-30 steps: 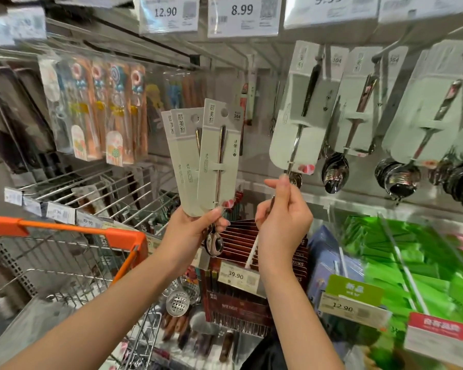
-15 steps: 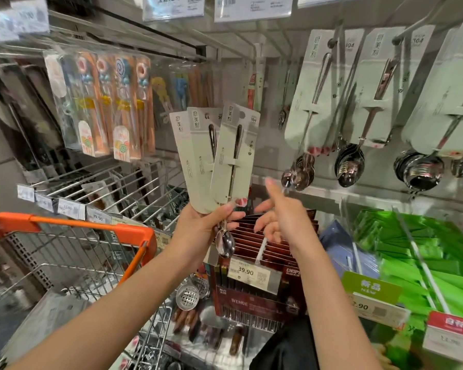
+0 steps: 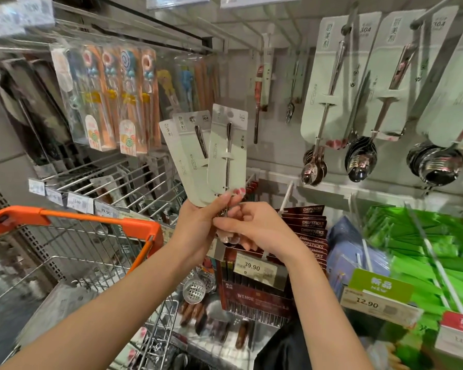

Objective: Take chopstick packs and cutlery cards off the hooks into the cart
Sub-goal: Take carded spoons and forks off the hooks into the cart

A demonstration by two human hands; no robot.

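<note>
My left hand (image 3: 198, 225) grips the bottom of a fan of three pale green spoon cards (image 3: 219, 161), held upright in front of the shelf. My right hand (image 3: 254, 228) lies against the left hand at the spoon bowls below the cards, fingers curled at them. More spoon cards (image 3: 340, 78) hang on hooks at the upper right. Dark red chopstick packs (image 3: 309, 225) hang on a hook just behind my right hand. The wire cart (image 3: 72, 263) with its orange handle stands at the lower left.
Colourful children's chopstick packs (image 3: 118, 97) hang at the upper left. Green packs (image 3: 422, 244) fill hooks at the right. Price tags (image 3: 251, 267) stick out on hook ends. Strainers and wooden-handled utensils lie on the lower shelf (image 3: 198, 303).
My right hand came down from the hanging spoon cards and joined my left hand at the base of the held cards. The view shifted downward.
</note>
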